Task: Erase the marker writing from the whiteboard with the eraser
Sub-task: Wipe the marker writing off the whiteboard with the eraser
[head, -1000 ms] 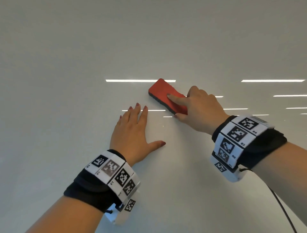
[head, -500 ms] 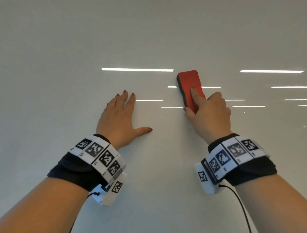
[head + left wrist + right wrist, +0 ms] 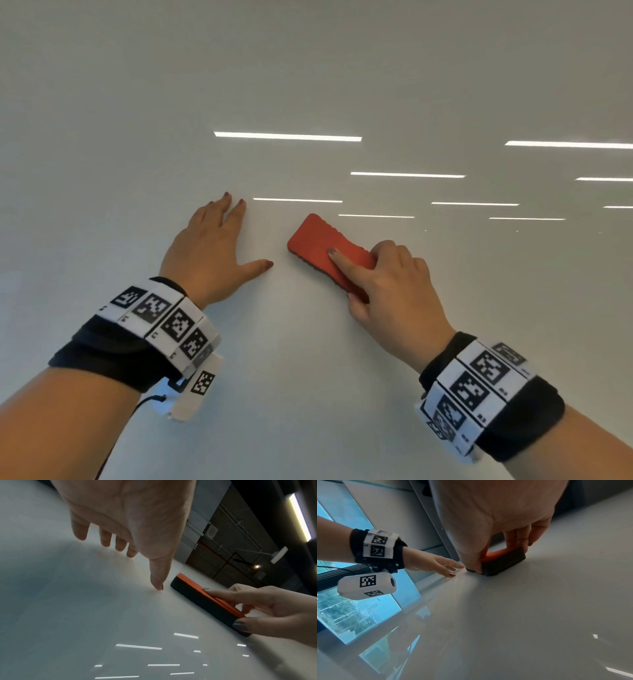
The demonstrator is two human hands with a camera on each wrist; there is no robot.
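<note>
A red eraser [image 3: 318, 245] with a dark felt underside [image 3: 197, 596] lies flat on the white whiteboard [image 3: 308, 377]. My right hand [image 3: 387, 284] grips its near end, thumb on one side, fingers on the other, forefinger stretched along the red top. In the right wrist view the eraser [image 3: 503, 559] sits pinched under the palm. My left hand [image 3: 209, 246] rests flat on the board just left of the eraser, fingers straight, thumb [image 3: 157, 580] pointing toward it. No marker writing shows on the board in any view.
Bright strips on the glossy board are ceiling light reflections [image 3: 287, 136]. The board's left edge and metal frame [image 3: 436, 520] border a window [image 3: 351, 608]. Beyond the far edge is a dark room with pipes [image 3: 240, 540].
The right hand has swung the eraser from upright at the upper right down and left, now tilted diagonally close to the left thumb. The left hand stays flat on the board.
</note>
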